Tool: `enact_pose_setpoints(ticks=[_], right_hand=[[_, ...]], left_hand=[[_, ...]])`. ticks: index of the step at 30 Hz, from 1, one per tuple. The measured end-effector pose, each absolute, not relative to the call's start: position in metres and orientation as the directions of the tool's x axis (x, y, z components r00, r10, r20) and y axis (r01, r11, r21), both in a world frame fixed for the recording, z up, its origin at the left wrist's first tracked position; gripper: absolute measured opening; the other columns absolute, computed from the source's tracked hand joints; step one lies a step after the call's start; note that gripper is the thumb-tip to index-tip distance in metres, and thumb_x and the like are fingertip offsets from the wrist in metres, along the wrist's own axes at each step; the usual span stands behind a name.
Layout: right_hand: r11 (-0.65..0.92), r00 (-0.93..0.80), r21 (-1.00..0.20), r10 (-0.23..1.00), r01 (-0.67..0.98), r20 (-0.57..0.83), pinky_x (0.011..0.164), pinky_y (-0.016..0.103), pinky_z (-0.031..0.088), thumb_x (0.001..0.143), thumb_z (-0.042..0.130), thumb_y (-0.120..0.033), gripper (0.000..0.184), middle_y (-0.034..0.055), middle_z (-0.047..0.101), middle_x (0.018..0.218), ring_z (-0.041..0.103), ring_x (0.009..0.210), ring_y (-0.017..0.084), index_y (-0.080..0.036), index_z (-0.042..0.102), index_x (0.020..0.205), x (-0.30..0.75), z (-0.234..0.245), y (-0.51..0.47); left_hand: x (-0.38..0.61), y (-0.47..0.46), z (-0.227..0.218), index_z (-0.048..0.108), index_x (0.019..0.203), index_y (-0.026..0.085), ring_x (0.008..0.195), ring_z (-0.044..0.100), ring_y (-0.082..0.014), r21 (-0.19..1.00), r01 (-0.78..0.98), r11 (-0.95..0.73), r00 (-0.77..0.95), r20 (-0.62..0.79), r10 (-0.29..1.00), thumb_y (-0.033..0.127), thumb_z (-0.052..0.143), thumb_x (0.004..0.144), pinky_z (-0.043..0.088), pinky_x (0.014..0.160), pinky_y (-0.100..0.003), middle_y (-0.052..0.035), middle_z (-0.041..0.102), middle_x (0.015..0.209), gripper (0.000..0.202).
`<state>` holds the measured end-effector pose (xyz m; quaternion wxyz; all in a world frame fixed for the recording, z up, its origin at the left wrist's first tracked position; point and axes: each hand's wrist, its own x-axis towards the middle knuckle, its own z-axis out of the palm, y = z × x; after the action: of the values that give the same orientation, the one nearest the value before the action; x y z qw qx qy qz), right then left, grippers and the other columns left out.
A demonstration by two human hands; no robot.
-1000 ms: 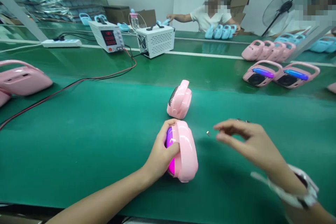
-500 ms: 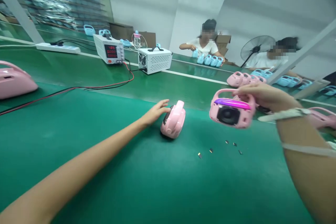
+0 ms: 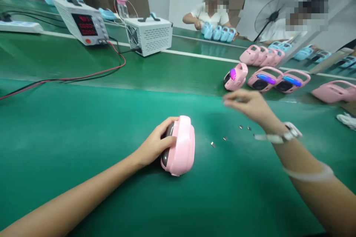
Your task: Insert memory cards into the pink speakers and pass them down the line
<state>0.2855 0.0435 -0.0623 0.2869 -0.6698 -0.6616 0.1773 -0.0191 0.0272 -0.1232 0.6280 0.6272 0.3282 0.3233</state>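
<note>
My left hand (image 3: 155, 142) is closed around a pink portable speaker (image 3: 184, 148) standing on the green mat, its dark front turned left. The thumb and fingers grip the edge beside its handle. My right hand (image 3: 251, 106), slightly blurred, is over the mat with its fingers stretched out to the left and nothing visible in them. Just beyond it stands a pink speaker with a lit purple strip (image 3: 236, 77). Beside that are two more lit pink speakers, a nearer one (image 3: 264, 79) and one further right (image 3: 292, 81). Several small dark chips (image 3: 213, 144) lie between my hands.
A power supply with red digits (image 3: 83, 24) and a white vented box (image 3: 150, 37) stand at the back left. Red and black wires (image 3: 83, 78) cross the mat. More pink speakers (image 3: 261, 55) stand behind at right. Two people sit across with blue speakers (image 3: 219, 33).
My right hand has set the lit speaker down at the back and let go of it. My left hand has closed on the other pink speaker, which is now nearer.
</note>
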Motion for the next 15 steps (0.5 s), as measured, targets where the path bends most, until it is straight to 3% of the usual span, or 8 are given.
enact_pose_setpoints(ticks=[2,4,7,11,15], right_hand=[[0.059,-0.138,-0.618,0.987,0.784,-0.080,0.070,0.035,0.051,0.076,0.068,-0.041,0.020,0.0050,0.071,0.075,0.065,0.071,0.022,-0.022,0.074,0.073,0.259,-0.071,-0.005],[0.055,-0.121,-0.552,0.989,0.832,-0.083,0.069,0.036,0.051,0.078,0.067,-0.040,0.021,0.0065,0.072,0.083,0.065,0.074,0.023,-0.022,0.076,0.081,0.240,-0.085,-0.040],[0.011,-0.003,-0.483,1.000,0.876,0.018,0.073,0.039,0.049,0.081,0.063,-0.036,0.019,0.0080,0.070,0.089,0.064,0.079,0.024,-0.021,0.075,0.084,0.231,-0.107,-0.062],[-0.033,0.070,-0.678,0.997,0.735,0.027,0.071,0.037,0.048,0.078,0.064,-0.033,0.016,0.0065,0.070,0.081,0.063,0.074,0.022,-0.021,0.072,0.073,0.227,-0.112,-0.060],[-0.197,0.049,-0.930,0.980,0.311,-0.192,0.060,0.030,0.049,0.070,0.074,-0.041,0.022,0.0036,0.068,0.070,0.061,0.062,0.017,-0.019,0.069,0.071,0.199,-0.093,-0.054]], left_hand=[[-0.022,0.021,-0.131,0.057,0.115,0.024,0.104,0.054,-0.0238,0.997,-0.045,0.056,0.533,-0.023,0.846,0.029,0.057,0.076,0.042,0.086,-0.030,-0.0019,0.061,0.113,0.039],[-0.021,0.019,-0.137,0.058,0.115,0.024,0.101,0.055,-0.0236,0.993,-0.083,0.089,0.498,-0.036,0.866,0.031,0.058,0.077,0.043,0.083,-0.029,-0.0020,0.062,0.111,0.038],[-0.020,0.017,-0.136,0.060,0.110,0.022,0.091,0.055,-0.0230,0.984,-0.139,0.108,0.461,-0.032,0.887,0.041,0.058,0.075,0.044,0.076,-0.030,-0.0032,0.062,0.103,0.040],[-0.020,0.011,-0.121,0.061,0.102,0.019,0.086,0.055,-0.0237,0.972,-0.197,0.129,0.414,-0.037,0.910,0.046,0.062,0.065,0.045,0.072,-0.032,-0.0054,0.060,0.096,0.046],[-0.022,0.006,-0.116,0.057,0.108,0.019,0.093,0.057,-0.0277,0.956,-0.204,0.211,0.411,-0.111,0.905,0.044,0.065,0.061,0.048,0.077,-0.037,-0.0076,0.060,0.098,0.054]])
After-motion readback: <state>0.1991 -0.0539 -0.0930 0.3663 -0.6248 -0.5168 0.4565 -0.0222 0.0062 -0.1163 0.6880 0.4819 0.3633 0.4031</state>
